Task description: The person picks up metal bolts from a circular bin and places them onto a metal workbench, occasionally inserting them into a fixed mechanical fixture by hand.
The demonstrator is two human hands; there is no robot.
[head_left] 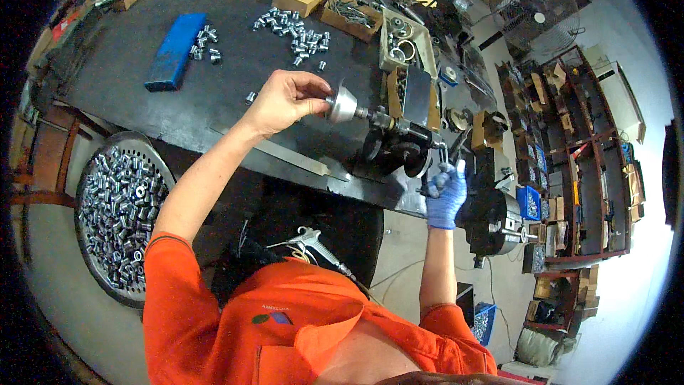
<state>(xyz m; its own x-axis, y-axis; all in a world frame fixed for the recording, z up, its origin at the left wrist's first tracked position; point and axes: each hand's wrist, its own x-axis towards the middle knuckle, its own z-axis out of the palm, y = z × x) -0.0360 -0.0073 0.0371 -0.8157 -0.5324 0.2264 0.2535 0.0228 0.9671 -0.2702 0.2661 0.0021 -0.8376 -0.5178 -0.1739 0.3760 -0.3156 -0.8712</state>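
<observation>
Silvery metal, a small piece (330, 100) sat pinched in the left hand (286, 103) at a cone (345, 105) on the bench machine (402, 138), whose lever (442, 152) the blue-gloved right hand (447, 191) curled around, while loose cylinders (308, 48) lay beyond on the dark table (235, 71).

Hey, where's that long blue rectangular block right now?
In the head view, the long blue rectangular block lies at upper left on the dark bench, immediately left of a small cluster of silver metal cylinders.

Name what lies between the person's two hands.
In the head view, the silver cone and the dark machine lie between the left hand and the right hand.
</observation>
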